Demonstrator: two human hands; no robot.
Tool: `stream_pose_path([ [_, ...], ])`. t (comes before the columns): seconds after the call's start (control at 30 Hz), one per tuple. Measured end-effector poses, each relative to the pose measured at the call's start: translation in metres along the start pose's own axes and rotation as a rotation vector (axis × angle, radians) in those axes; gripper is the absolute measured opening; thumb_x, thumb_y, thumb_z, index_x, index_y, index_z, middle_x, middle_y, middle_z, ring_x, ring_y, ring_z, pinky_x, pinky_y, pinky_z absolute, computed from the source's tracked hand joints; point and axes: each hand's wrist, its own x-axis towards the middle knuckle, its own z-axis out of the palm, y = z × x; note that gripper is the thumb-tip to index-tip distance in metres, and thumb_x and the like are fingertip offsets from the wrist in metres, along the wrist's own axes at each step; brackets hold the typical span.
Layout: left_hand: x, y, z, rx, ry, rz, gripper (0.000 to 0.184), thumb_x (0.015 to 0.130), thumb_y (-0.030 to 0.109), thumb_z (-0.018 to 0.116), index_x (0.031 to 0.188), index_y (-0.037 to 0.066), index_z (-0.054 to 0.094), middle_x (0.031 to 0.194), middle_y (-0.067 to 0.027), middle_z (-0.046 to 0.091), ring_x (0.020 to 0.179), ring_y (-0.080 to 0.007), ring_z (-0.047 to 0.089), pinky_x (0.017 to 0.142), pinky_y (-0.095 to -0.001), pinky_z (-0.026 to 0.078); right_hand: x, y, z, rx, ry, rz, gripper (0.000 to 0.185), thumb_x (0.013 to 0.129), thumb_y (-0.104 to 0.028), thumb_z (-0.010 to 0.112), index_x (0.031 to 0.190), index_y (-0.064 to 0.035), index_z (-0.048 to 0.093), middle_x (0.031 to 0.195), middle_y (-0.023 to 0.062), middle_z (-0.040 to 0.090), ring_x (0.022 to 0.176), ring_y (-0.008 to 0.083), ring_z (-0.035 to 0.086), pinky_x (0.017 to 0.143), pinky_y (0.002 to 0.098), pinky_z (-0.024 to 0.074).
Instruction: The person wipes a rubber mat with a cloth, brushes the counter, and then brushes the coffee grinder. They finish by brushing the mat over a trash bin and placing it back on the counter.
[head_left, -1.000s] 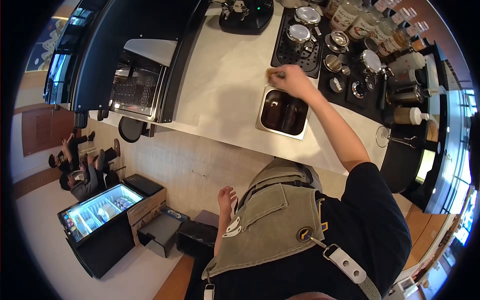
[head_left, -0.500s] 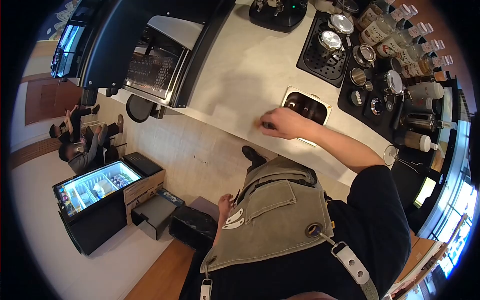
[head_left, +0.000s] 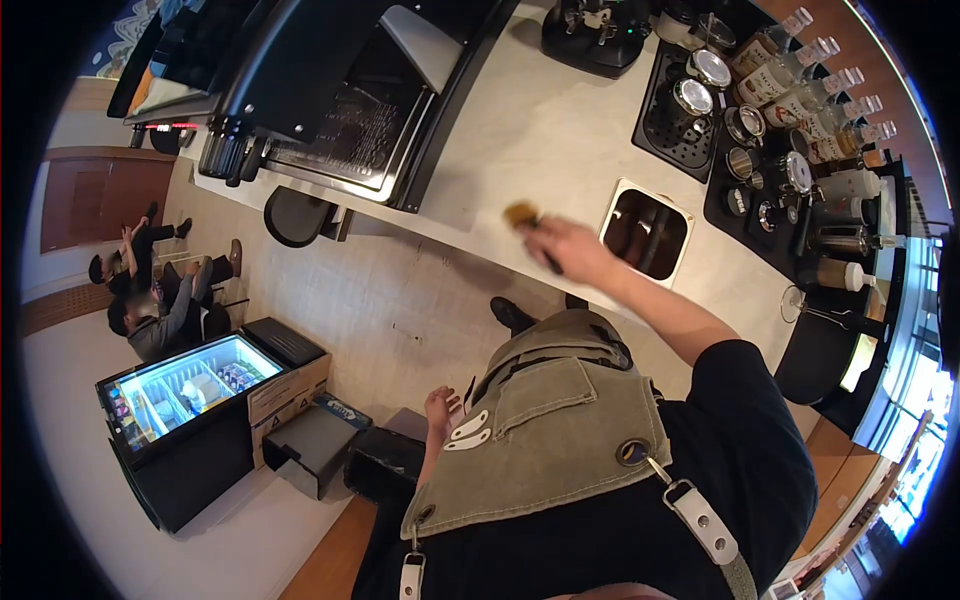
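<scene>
My right hand [head_left: 568, 250] is closed round the dark handle of a brush [head_left: 521, 213] with tan bristles. It hovers over the front of the pale counter [head_left: 480, 175], and its bristle end points toward the coffee machine side. Close to that hand, a metal-rimmed rectangular bin [head_left: 648, 232] is set into the counter. Down by my apron [head_left: 545, 410], my left hand [head_left: 441, 407] hangs with loosely curled fingers apart and nothing visible in it.
A large black coffee machine [head_left: 330, 100] stands at the left of the counter, a black grinder [head_left: 597, 35] at the back. Metal pitchers and tampers [head_left: 745, 125] and syrup bottles [head_left: 785, 80] line the right. A lit display freezer [head_left: 190, 395] and two seated people [head_left: 165, 300] are left.
My right hand has turned so the brush's bristles now show clearly. The view has shifted, so counter items appear further right. My left hand still hangs beside the apron.
</scene>
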Motion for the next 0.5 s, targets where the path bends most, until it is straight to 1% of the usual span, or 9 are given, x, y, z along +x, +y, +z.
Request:
stream_pose_path([
  [0.07,0.004,0.008,-0.007,0.026,-0.019,0.040,0.030,0.101,0.022,0.061,0.126,0.005,0.057,0.114,-0.0116,0.067,0.092,-0.0228,0.067,0.080,-0.0408,0.057,0.012,-0.048,-0.027,0.197,-0.214,-0.048,0.029,0.093,-0.023,0.068,0.117,-0.0080,0.074,0.101,0.0120,0.071,0.091,0.0303,0.070,0.084,0.0421,0.0574],
  [0.13,0.009,0.005,-0.019,-0.027,-0.035,0.037,0.029,0.101,0.023,0.061,0.125,0.006,0.057,0.114,-0.0111,0.067,0.092,-0.0222,0.067,0.079,-0.0401,0.057,0.030,-0.029,-0.035,0.602,-0.383,0.116,0.029,0.095,-0.028,0.070,0.112,-0.0068,0.077,0.106,0.0122,0.077,0.096,0.0263,0.073,0.090,0.0374,0.0565],
  [0.2,0.009,0.001,-0.026,-0.023,-0.020,0.003,0.028,0.101,0.023,0.061,0.124,0.007,0.057,0.114,-0.0106,0.068,0.092,-0.0218,0.067,0.079,-0.0397,0.057,0.057,-0.014,-0.063,0.616,-0.123,0.199,0.023,0.096,-0.020,0.070,0.113,-0.0059,0.078,0.107,0.0127,0.078,0.099,0.0211,0.073,0.092,0.0341,0.0556],
  [0.27,0.011,-0.004,-0.032,-0.024,-0.015,-0.027,0.027,0.102,0.024,0.061,0.123,0.007,0.057,0.114,-0.0101,0.067,0.092,-0.0216,0.067,0.079,-0.0392,0.057,0.085,0.024,-0.064,0.151,0.257,0.235,0.024,0.098,-0.019,0.067,0.113,-0.0030,0.076,0.102,0.0176,0.076,0.093,0.0319,0.074,0.088,0.0374,0.0562],
  [0.3,0.013,-0.008,-0.035,-0.028,-0.018,-0.041,0.027,0.102,0.024,0.061,0.122,0.007,0.057,0.114,-0.0099,0.067,0.092,-0.0215,0.067,0.079,-0.0390,0.057,0.095,0.026,-0.070,-0.069,0.243,0.345,0.028,0.096,-0.015,0.066,0.121,-0.0060,0.073,0.099,0.0169,0.072,0.091,0.0375,0.069,0.084,0.0427,0.0562],
  [0.4,0.018,-0.018,-0.042,-0.054,-0.026,-0.052,0.027,0.102,0.025,0.061,0.123,0.008,0.057,0.113,-0.0095,0.067,0.092,-0.0214,0.067,0.078,-0.0390,0.057,0.088,0.028,-0.001,-0.225,0.209,0.237,0.041,0.090,-0.011,0.064,0.131,-0.0100,0.067,0.099,0.0152,0.068,0.093,0.0364,0.065,0.081,0.0460,0.0556],
  [0.43,0.021,-0.017,-0.043,-0.065,-0.031,-0.049,0.027,0.103,0.025,0.061,0.123,0.008,0.056,0.113,-0.0095,0.067,0.092,-0.0214,0.067,0.077,-0.0391,0.057,0.075,0.015,0.025,-0.085,0.174,0.134,0.050,0.086,-0.007,0.064,0.136,-0.0120,0.062,0.101,0.0141,0.064,0.096,0.0335,0.064,0.080,0.0439,0.0560],
  [0.47,0.021,-0.012,-0.042,-0.060,-0.031,-0.048,0.027,0.103,0.025,0.061,0.123,0.008,0.056,0.113,-0.0096,0.067,0.091,-0.0216,0.067,0.077,-0.0392,0.057,0.069,-0.012,0.040,-0.180,0.207,-0.023,0.041,0.084,-0.005,0.063,0.125,-0.0082,0.068,0.095,0.0090,0.065,0.088,0.0295,0.065,0.076,0.0411,0.0567],
  [0.5,0.018,-0.006,-0.042,-0.056,-0.029,-0.050,0.028,0.103,0.026,0.061,0.123,0.008,0.056,0.113,-0.0097,0.067,0.091,-0.0217,0.067,0.077,-0.0392,0.057,0.063,-0.032,0.049,-0.101,0.162,-0.134,0.044,0.083,-0.007,0.065,0.127,-0.0081,0.067,0.093,0.0082,0.062,0.086,0.0282,0.064,0.075,0.0403,0.0565],
])
